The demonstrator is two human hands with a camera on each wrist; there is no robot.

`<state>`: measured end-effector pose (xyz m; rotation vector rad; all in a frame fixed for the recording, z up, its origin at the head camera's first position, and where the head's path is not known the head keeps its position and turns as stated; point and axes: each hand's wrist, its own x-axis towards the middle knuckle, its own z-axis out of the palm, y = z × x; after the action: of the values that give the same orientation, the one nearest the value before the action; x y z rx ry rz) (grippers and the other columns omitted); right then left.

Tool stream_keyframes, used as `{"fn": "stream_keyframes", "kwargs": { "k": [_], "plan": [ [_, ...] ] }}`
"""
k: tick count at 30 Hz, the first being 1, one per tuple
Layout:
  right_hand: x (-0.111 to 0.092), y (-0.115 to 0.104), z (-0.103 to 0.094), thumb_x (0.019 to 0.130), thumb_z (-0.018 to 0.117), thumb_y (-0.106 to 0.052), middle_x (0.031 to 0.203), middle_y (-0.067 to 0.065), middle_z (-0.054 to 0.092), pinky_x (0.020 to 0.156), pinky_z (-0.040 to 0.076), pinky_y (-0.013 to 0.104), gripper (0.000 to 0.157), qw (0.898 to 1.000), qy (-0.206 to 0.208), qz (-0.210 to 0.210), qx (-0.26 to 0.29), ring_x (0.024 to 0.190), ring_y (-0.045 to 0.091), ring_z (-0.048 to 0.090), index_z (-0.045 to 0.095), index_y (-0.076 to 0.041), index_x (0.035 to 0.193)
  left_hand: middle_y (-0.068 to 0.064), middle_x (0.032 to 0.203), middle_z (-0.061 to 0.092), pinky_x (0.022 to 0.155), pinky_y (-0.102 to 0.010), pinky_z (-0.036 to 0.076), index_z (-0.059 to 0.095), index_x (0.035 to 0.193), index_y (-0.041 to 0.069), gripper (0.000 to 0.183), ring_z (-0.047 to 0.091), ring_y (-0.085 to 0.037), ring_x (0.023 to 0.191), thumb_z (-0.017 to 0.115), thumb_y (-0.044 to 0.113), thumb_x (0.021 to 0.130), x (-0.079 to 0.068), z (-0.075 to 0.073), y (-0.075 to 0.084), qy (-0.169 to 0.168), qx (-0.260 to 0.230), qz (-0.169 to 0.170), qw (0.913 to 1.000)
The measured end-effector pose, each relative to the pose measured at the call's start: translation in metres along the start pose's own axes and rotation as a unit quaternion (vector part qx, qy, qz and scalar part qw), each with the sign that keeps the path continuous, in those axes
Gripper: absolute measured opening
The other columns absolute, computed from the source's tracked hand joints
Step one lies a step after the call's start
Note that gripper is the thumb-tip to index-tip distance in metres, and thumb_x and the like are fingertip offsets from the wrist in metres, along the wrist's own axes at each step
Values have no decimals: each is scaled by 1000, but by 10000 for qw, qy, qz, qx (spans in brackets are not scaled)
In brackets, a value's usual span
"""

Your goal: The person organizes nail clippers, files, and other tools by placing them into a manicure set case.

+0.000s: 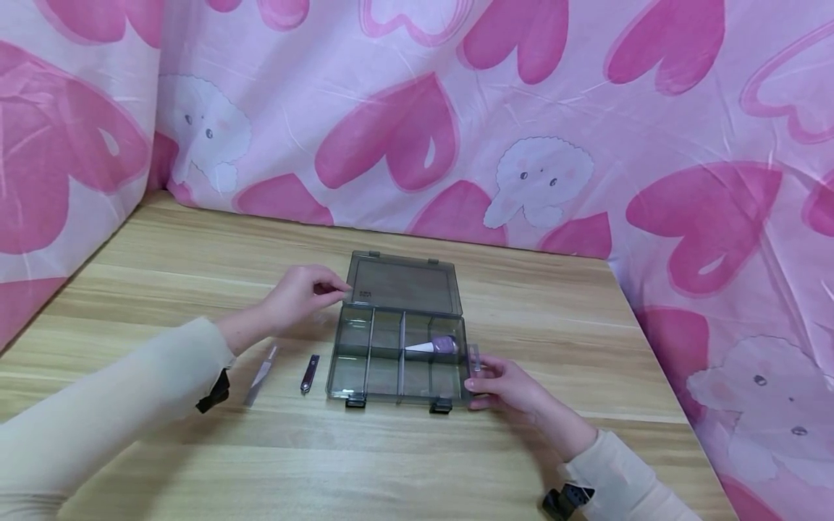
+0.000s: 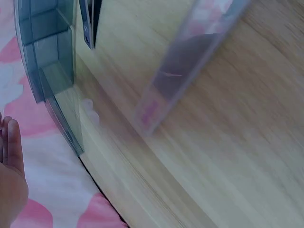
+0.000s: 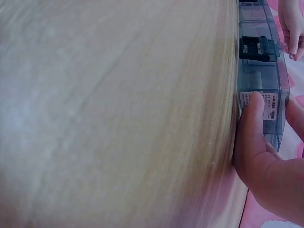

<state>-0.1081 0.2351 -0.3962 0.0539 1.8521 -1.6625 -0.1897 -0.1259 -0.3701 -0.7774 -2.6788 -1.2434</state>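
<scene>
A grey see-through compartment box (image 1: pixel 384 373) stands with its hinged lid (image 1: pixel 404 284) laid back. My right hand (image 1: pixel 504 387) grips the right end of the box, thumb along its labelled front side (image 3: pixel 268 107). At the lid's left edge, my left hand (image 1: pixel 302 293) has thumb and forefinger together; whether they pinch something I cannot tell. Inside a back compartment lies a purple nail polish bottle (image 1: pixel 445 345) with a tapered white cap (image 1: pixel 419 348). Left of the box are a nail clipper (image 1: pixel 310 373) and a slim clear packet (image 1: pixel 263 374) with a dark strip inside (image 2: pixel 183 61).
Small clear rounded pieces (image 2: pixel 90 110) lie on the wooden table (image 1: pixel 274 463) left of the box. A little clear strip (image 1: pixel 474 357) shows between the box's right side and my right hand. Pink heart-printed cloth (image 1: pixel 397 130) hangs behind and beside the table.
</scene>
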Motion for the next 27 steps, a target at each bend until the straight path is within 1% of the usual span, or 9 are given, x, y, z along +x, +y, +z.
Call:
{"fn": "stream_keyframes", "kwargs": {
  "k": [5, 10, 13, 16, 20, 27],
  "plan": [
    [0, 0, 0, 87, 58, 1, 93, 1, 58, 78, 56, 33, 66, 10000, -15, -14, -2, 83, 11, 61, 22, 13, 141, -10, 89, 71, 68, -23, 53, 73, 93, 1, 12, 61, -14, 76, 68, 2, 82, 3, 8, 8, -193, -80, 117, 9997],
    [0, 0, 0, 87, 58, 0, 94, 2, 58, 78, 56, 33, 67, 10000, 0, 32, -4, 84, 11, 61, 21, 13, 141, -9, 86, 71, 65, -22, 50, 73, 92, 0, 12, 58, -12, 73, 69, 2, 81, 7, 18, 14, -289, -131, 413, 9986],
    [-1, -1, 0, 87, 58, 0, 93, 1, 57, 78, 56, 32, 67, 10000, -8, 38, 12, 83, 10, 60, 21, 13, 142, -8, 87, 71, 65, -21, 50, 73, 92, 1, 11, 58, -11, 74, 69, 2, 81, 10, 25, 18, -392, -183, 539, 9976],
    [-1, -1, 0, 87, 58, 0, 92, 0, 57, 78, 56, 32, 67, 10000, -29, 4, 14, 83, 10, 60, 21, 13, 141, -7, 88, 71, 67, -21, 51, 72, 93, 2, 12, 59, -12, 77, 68, 3, 82, 11, 31, 23, -551, -249, 523, 9968],
    [-1, 0, 0, 86, 59, 0, 91, -1, 56, 78, 56, 32, 68, 10000, -42, -29, 13, 82, 10, 60, 21, 14, 141, -8, 91, 70, 70, -24, 52, 72, 95, 0, 13, 61, -14, 80, 67, 2, 83, 12, 36, 29, -698, -268, 524, 9958],
    [-1, 0, 1, 86, 60, 0, 92, 0, 56, 78, 56, 32, 68, 10000, -45, -26, 37, 83, 10, 60, 21, 13, 141, -7, 93, 70, 74, -26, 53, 71, 98, 1, 15, 61, -15, 84, 66, 3, 84, 13, 42, 34, -913, -181, 464, 9946]
  ]
}}
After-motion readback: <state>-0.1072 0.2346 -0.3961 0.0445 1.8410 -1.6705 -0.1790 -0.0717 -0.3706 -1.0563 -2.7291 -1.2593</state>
